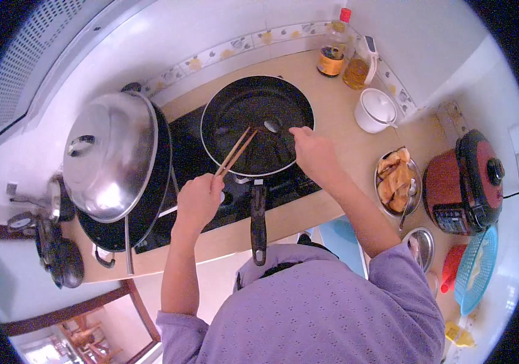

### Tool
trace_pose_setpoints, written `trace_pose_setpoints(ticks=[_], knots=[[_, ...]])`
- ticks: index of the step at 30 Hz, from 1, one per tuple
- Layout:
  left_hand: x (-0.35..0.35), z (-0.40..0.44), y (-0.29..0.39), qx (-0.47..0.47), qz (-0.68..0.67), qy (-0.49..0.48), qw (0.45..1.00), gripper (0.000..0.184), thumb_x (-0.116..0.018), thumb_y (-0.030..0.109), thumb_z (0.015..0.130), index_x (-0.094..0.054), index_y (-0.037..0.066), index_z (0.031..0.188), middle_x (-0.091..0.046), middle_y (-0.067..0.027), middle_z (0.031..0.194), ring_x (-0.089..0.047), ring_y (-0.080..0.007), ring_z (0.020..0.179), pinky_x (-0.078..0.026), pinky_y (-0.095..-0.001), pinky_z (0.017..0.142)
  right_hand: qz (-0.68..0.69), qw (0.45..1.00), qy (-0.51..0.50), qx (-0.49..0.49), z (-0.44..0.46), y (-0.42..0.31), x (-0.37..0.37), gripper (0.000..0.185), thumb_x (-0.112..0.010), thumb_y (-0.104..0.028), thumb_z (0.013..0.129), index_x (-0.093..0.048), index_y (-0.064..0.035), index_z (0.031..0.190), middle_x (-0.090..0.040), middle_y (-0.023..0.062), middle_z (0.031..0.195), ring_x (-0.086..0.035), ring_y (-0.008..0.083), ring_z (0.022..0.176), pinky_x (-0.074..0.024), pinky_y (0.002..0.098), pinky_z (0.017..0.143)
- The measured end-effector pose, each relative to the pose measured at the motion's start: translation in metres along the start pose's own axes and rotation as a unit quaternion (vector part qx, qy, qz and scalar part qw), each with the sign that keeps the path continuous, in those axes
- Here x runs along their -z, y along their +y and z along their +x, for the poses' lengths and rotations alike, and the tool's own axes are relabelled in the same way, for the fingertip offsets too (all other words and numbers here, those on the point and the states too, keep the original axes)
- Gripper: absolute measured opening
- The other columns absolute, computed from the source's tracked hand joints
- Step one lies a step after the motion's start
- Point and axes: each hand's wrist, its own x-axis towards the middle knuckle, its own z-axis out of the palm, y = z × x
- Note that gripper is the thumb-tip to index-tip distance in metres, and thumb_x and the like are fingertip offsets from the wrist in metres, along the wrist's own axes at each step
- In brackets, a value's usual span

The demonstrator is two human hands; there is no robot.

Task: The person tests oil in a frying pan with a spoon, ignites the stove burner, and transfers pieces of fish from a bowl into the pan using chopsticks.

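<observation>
A black frying pan [229,142] rests on the cooktop, its long handle pointing toward me. My left hand [198,200] is closed around a pair of wooden chopsticks [236,151], whose tips reach into the pan just left of its middle. Over the pan's right rim, my right hand [315,153] pinches a metal spoon [272,125]. The spoon's bowl is over the pan, right of the chopstick tips; its thin handle is hard to make out. A small dark reddish bit shows near the chopstick tips, too small to name.
A wok [163,176] with a domed metal lid [111,158] stands left. To the right are a plate of browned food [394,179], a white lidded pot [376,111], a red electric cooker [462,182] and a blue basket [476,270]. Bottles [332,51] stand in the back corner.
</observation>
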Motion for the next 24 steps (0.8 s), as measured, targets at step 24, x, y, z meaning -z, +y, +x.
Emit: trace_pose_setpoints(ticks=[24], knots=[[-0.005, 0.000, -0.006, -0.029, -0.029, -0.001, 0.999, 0.038, -0.043, 0.031, 0.090, -0.064, 0.001, 0.078, -0.062, -0.0171, 0.073, -0.060, -0.0340, 0.074, -0.046, -0.0407, 0.068, -0.032, 0.999, 0.008, 0.020, -0.003, -0.016, -0.006, 0.027, -0.052, -0.001, 0.076, -0.056, 0.0017, 0.102, -0.058, 0.0156, 0.085, -0.061, 0.0312, 0.072, -0.0508, 0.0389, 0.062]])
